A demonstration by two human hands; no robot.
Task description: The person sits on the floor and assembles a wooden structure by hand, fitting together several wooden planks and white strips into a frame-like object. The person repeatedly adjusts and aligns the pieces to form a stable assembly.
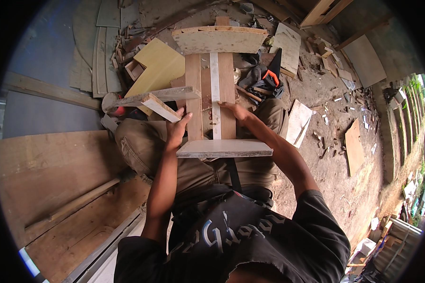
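A small wooden stool frame (211, 89) rests across my knees: brown slats and one pale slat run between a curved far board (219, 40) and a grey near board (224, 148). My left hand (177, 127) grips the left brown slat near the grey board. My right hand (235, 111) presses its fingers on the right slat beside the pale strip. A short pale wood offcut (160, 107) lies just left of my left hand, on a longer grey batten (151, 96).
Yellow board (156, 66) and stacked plywood scraps sit at the far left. A black and orange tool bag (267, 78) lies right of the frame. Wood offcuts litter the dirt ground (335, 155) at right. A large plywood sheet (47, 174) spreads at left.
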